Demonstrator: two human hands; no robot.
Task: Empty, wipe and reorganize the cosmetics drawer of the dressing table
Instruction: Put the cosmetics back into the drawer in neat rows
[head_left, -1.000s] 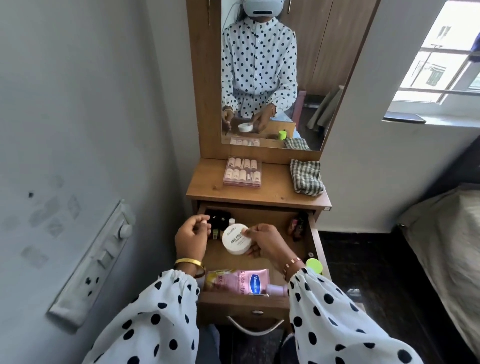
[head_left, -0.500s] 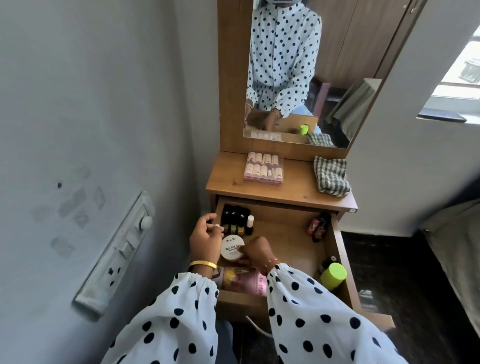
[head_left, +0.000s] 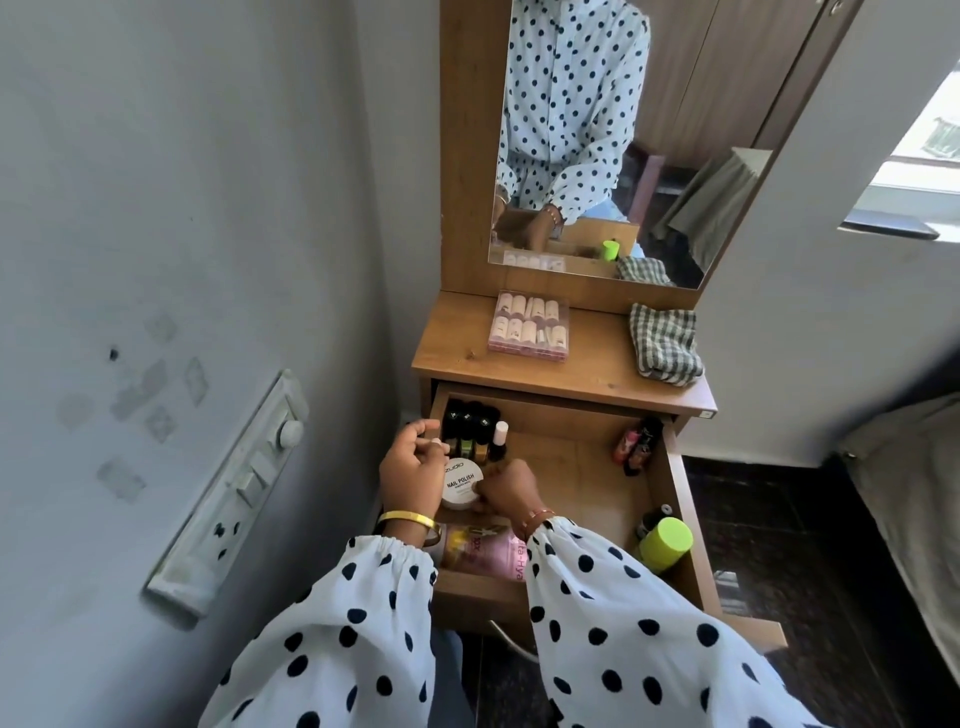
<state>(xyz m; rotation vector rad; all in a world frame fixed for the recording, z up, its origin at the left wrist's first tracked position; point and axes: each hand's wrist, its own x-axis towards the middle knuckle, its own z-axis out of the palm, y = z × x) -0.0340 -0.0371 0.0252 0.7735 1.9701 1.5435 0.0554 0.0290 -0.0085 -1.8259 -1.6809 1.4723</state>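
Note:
The dressing table's drawer (head_left: 675, 499) stands pulled open. A round white jar labelled nail polish (head_left: 460, 486) sits low at the drawer's left side. My right hand (head_left: 511, 488) grips its right edge, and my left hand (head_left: 413, 470) is curled against its left edge. Behind the jar, dark nail polish bottles (head_left: 470, 428) and a white-capped bottle (head_left: 500, 439) stand in the back left corner. A pink lotion bottle (head_left: 483, 551) lies at the front, partly under my sleeves. A green-capped can (head_left: 665, 543) and red-pink tubes (head_left: 636, 441) are along the right wall.
On the table top lie a clear box of nail items (head_left: 530, 332) and a folded checked cloth (head_left: 665, 345) below the mirror (head_left: 675, 156). A switch panel (head_left: 234, 499) juts from the left wall. A bed (head_left: 909, 493) stands at the right.
The jar has come down from above the drawer to its left side, my right hand still on it. My left hand has closed in against the jar. My view has tilted down and nearer.

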